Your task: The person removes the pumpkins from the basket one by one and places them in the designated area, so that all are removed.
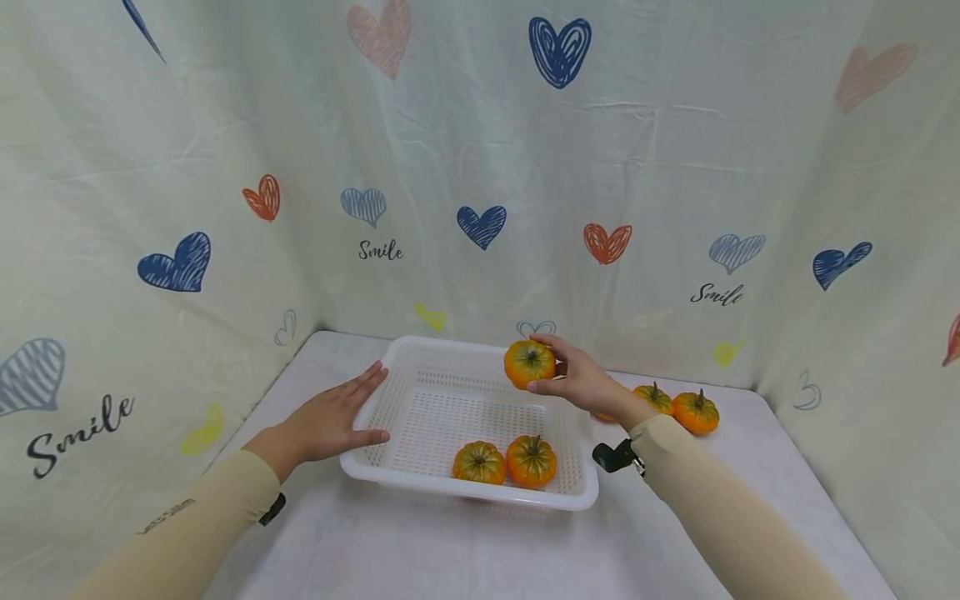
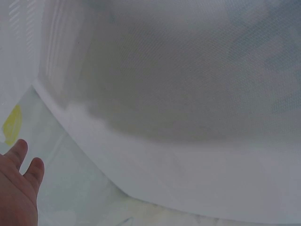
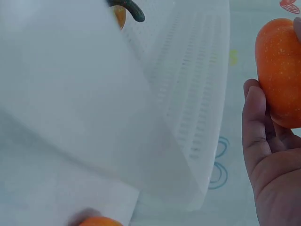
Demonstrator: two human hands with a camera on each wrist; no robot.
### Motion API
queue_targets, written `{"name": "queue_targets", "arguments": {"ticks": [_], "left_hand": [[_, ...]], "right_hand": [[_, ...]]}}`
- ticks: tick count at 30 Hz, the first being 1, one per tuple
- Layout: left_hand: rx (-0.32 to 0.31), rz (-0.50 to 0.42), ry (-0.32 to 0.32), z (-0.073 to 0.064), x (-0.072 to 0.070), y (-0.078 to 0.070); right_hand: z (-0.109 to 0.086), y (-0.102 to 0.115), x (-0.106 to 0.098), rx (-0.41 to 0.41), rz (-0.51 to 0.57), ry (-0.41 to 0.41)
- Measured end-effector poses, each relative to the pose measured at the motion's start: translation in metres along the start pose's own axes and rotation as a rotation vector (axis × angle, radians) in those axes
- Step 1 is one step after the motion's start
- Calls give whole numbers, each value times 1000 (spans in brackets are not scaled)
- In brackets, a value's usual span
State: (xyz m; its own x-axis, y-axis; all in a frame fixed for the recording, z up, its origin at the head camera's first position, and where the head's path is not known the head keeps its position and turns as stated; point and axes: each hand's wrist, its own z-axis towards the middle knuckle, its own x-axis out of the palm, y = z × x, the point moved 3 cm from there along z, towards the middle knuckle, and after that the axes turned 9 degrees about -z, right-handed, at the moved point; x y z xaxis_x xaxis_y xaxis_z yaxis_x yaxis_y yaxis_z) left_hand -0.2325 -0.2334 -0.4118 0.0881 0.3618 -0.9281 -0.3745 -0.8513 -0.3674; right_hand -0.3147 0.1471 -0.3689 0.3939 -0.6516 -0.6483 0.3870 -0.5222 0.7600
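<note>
My right hand (image 1: 581, 379) grips a small orange pumpkin (image 1: 528, 364) with green streaks, above the right back part of a white plastic basket (image 1: 468, 492). The right wrist view shows the same pumpkin (image 3: 280, 70) between thumb and fingers. Two more pumpkins, one at the left (image 1: 479, 463) and one at the right (image 1: 532, 461), sit side by side in the basket's front right corner. At the basket's left side, my left hand (image 1: 333, 417) is spread, thumb and fingers straight along the rim. Only some fingers of the left hand (image 2: 21, 174) appear in the left wrist view.
Right of the basket, more pumpkins stand on the white table (image 1: 450, 558), among them an orange one (image 1: 696, 412) and a greener one (image 1: 654, 398); my right forearm partly hides another. A pale curtain (image 1: 480, 150) printed with hearts encloses the table at the back and sides.
</note>
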Motion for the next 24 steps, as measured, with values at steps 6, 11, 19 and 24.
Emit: {"name": "queue_targets", "arguments": {"ticks": [6, 11, 19, 24], "left_hand": [[-7, 4, 3, 0, 0, 0], [-12, 4, 5, 0, 0, 0], [-14, -5, 7, 1, 1, 1], [-14, -6, 1, 1, 3, 2]], "right_hand": [[-10, -2, -13, -17, -30, -15], [-21, -8, -27, 44, -61, -55], [-42, -24, -50, 90, -46, -118], [-56, -40, -59, 139, -27, -136]]}}
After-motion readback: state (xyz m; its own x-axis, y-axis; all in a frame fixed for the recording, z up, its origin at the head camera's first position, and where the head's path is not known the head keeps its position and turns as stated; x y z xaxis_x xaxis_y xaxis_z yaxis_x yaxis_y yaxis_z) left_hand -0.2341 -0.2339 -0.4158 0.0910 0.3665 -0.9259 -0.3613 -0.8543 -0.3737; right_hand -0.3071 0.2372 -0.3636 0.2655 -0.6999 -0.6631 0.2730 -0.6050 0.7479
